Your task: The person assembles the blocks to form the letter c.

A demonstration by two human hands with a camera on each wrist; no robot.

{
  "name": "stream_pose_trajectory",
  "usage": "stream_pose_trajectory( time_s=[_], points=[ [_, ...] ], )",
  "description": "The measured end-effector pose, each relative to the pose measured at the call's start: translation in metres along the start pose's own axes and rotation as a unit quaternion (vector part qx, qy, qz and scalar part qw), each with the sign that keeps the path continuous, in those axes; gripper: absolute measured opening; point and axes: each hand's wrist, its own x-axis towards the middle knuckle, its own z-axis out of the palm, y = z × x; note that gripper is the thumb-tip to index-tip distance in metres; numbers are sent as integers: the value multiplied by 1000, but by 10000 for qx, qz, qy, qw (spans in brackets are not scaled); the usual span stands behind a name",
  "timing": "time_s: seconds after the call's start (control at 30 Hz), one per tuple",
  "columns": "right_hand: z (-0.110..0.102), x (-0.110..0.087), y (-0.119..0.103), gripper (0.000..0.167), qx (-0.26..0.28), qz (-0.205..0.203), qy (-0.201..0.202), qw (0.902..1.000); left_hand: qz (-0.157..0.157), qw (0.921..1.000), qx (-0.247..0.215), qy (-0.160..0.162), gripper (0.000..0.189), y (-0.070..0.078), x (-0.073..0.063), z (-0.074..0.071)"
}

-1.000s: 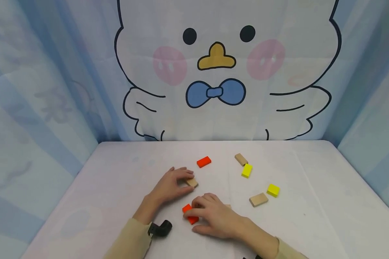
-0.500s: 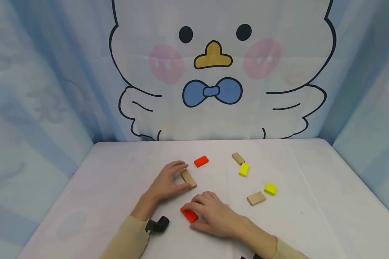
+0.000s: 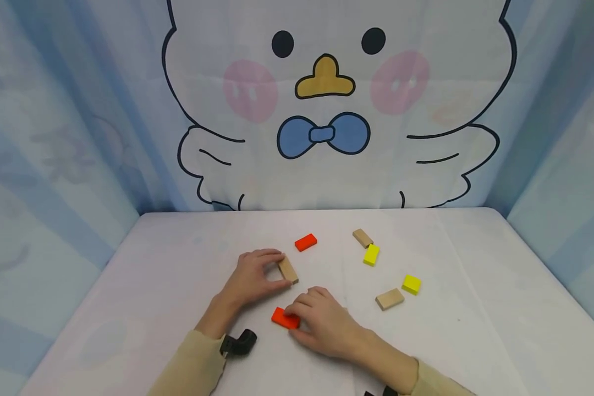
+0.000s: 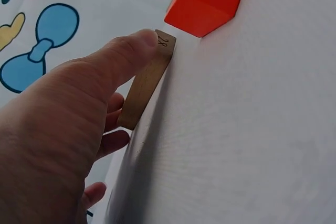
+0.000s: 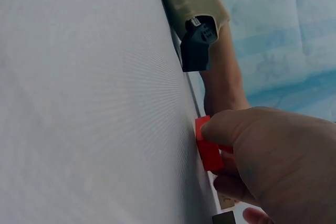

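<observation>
In the head view my left hand (image 3: 252,280) holds a plain wooden block (image 3: 288,269) by its two ends. The left wrist view shows the thumb on the end of that block (image 4: 146,90) marked with a small number, fingers at the other end. Nearer to me, my right hand (image 3: 329,324) pinches a red block (image 3: 279,317) that lies at a slant on the table. The thumb covers part of the red block (image 5: 210,153) in the right wrist view, and the fingers behind it are partly hidden.
Farther back lies another red block (image 3: 306,242). To the right are a wooden block (image 3: 362,238) beside a yellow block (image 3: 371,255), and a second wooden block (image 3: 389,299) near a second yellow block (image 3: 411,284). A patterned cloth (image 3: 326,181) hangs behind the table.
The wooden block at my left hand came into fuller view, and the fingers have closed on its ends. My right hand has turned the red block to lie more sideways.
</observation>
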Motion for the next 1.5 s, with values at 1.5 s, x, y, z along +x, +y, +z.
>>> stream_pose_trajectory(
  time_s=[1.5],
  points=[
    [-2,2,8,21,-382,1064,647,9915,289,9883,-1219,-872,57,-15,6,-4]
  ],
)
